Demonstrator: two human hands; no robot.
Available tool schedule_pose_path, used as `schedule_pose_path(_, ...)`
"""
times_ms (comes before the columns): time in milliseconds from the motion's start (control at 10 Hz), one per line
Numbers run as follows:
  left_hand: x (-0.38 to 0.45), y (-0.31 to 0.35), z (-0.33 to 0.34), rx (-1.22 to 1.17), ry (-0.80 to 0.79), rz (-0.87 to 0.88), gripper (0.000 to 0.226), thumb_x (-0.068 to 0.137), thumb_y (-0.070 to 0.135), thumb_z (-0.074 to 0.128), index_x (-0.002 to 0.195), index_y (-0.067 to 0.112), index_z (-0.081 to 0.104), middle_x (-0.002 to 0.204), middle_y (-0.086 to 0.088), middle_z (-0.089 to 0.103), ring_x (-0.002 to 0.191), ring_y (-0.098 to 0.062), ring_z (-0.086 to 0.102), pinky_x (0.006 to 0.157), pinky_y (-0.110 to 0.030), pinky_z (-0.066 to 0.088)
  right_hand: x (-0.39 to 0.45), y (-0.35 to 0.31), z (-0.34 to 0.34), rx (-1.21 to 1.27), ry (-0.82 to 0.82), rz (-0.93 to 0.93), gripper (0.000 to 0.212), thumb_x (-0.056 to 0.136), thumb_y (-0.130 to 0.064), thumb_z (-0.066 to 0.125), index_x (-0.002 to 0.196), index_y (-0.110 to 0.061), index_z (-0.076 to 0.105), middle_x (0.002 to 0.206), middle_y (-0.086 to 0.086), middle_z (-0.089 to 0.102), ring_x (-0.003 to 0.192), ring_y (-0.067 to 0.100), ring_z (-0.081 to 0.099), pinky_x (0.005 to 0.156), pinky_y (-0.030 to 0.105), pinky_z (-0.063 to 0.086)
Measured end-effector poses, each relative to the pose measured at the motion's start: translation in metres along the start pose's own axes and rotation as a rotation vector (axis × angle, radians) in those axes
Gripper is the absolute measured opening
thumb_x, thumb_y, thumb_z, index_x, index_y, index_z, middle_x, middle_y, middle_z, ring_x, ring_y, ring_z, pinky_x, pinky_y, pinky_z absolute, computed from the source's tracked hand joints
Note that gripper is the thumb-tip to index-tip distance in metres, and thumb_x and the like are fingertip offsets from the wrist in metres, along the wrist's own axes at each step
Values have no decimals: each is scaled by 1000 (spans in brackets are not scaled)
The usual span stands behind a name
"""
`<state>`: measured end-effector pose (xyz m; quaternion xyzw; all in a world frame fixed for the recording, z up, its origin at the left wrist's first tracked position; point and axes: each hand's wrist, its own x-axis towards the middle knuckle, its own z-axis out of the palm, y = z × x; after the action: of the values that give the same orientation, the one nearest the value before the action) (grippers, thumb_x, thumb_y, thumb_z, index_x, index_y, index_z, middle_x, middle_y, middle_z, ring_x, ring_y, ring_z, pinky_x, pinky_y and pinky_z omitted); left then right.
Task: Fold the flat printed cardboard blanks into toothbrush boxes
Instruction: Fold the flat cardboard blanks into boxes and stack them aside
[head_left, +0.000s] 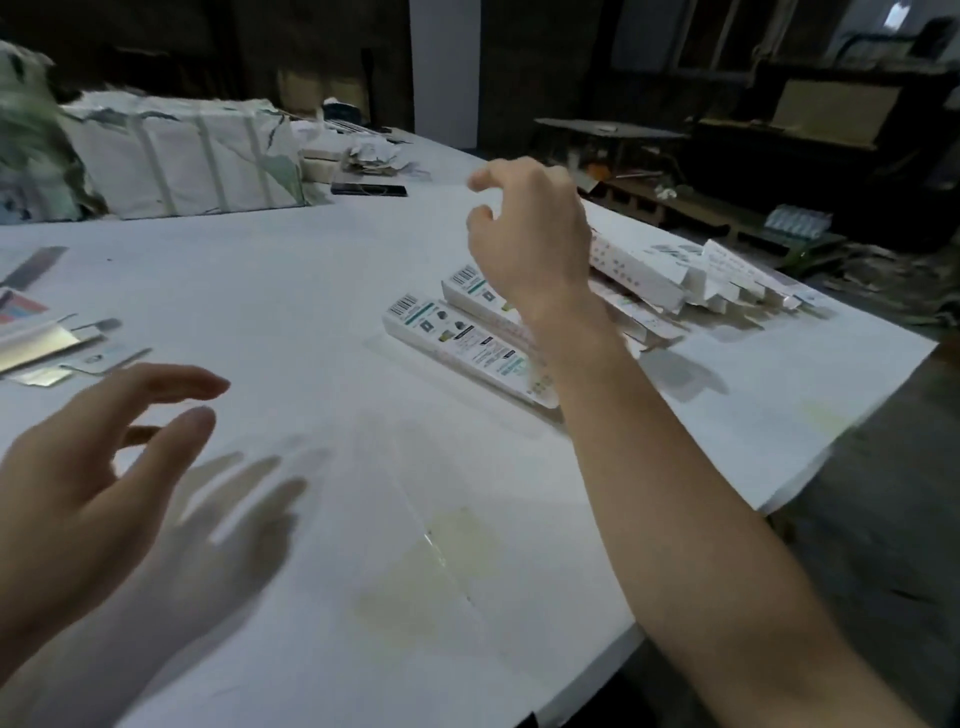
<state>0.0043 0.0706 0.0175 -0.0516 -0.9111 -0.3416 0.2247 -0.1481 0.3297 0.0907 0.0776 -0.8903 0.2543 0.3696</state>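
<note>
Worktop (322, 291), white, stained toward the near edge; large wrapped bundle (176, 156) strapped with pale bands sits at the far left corner, well away from the work. Folded toothbrush boxes (670, 275) lie heaped along the right edge, some overlapping, flaps sticking out. Nearer the middle, just inside that heap, two long printed pieces (467, 343) lie side by side, barcodes at their far ends; whether these are flat blanks or finished boxes cannot be told from this angle. More printed sheets (31, 332) lie at the left edge, partly out of view. Right hand (530, 234) hangs above the right-edge heap, fingers loosely curled, holding nothing. Left hand (98, 447) hovers over the near left of the worktop, fingers spread and relaxed, also empty, shadow beneath it. Judgement: hands look to be between pieces, so the next blank needs fetching. Best to take one sheet only, square it on bare worktop near the front edge, and crease along the scored lines before tucking flaps; keep finished boxes stacked apart from unfolded stock.
</note>
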Motion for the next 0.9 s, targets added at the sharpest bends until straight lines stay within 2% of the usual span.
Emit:
schedule_pose_path(100,0,-54,-2,616,51,135,29,90,64,36,118,60,45,108,24,50,99,-15,50,88,-39,47,-20,-29,7,160,-174,-83,25,88,-18,57,104,-25,75,103,-5,74,98,18,64,89,34,53)
schedule_pose_path(200,5,-108,-14,740,72,-243,54,85,72,24,123,41,45,113,0,54,99,-36,51,80,-58,49,-47,-58,10,310,-328,-193,20,86,-18,60,95,-24,77,83,-7,72,83,18,66,82,37,54)
schedule_pose_path(300,4,-148,-35,747,6,-516,66,69,69,38,125,34,40,123,-21,51,109,-50,48,91,-65,44,-76,-80,16,487,-500,-245,16,85,-11,63,91,-19,76,71,-8,69,71,14,64,77,36,54)
schedule_pose_path(400,-3,-133,-48,709,17,-643,60,69,70,37,121,40,32,128,-24,50,120,-51,45,103,-64,38,-102,-97,20,936,-801,-65,17,89,0,61,90,-11,74,69,3,70,60,11,63,55,20,49)
schedule_pose_path(500,-1,-97,-51,844,-16,-620,45,82,62,31,120,39,34,129,-15,56,116,-48,49,99,-56,39,-122,-106,29,1105,-983,1,18,91,-1,60,93,-13,73,67,0,68,58,8,59,51,10,40)
schedule_pose_path(600,0,-80,-51,879,-78,-532,37,94,50,37,125,30,44,123,-12,60,109,-42,54,83,-46,45,-129,-106,36,1092,-1026,0,18,92,-2,60,94,-14,74,67,-1,67,59,8,58,52,8,40)
schedule_pose_path(700,-2,-55,-40,900,-122,-434,24,96,33,43,117,22,47,95,-8,58,87,-34,55,69,-36,44,-129,-105,41,1081,-987,29,20,91,-2,60,91,-16,74,64,-2,66,58,7,57,52,8,39)
schedule_pose_path(800,-6,-33,-32,833,-82,-331,29,93,20,47,120,24,40,74,-1,43,64,-26,51,56,-32,43,-127,-104,44,1091,-947,51,22,91,0,59,89,-17,74,62,-3,65,57,9,56,51,9,39)
schedule_pose_path(900,-4,-22,-31,717,90,-233,56,91,10,50,138,31,27,68,-3,40,57,-26,44,51,-34,40,-124,-103,46,1112,-886,76,24,91,0,59,90,-18,74,61,-3,63,56,9,55,50,9,39)
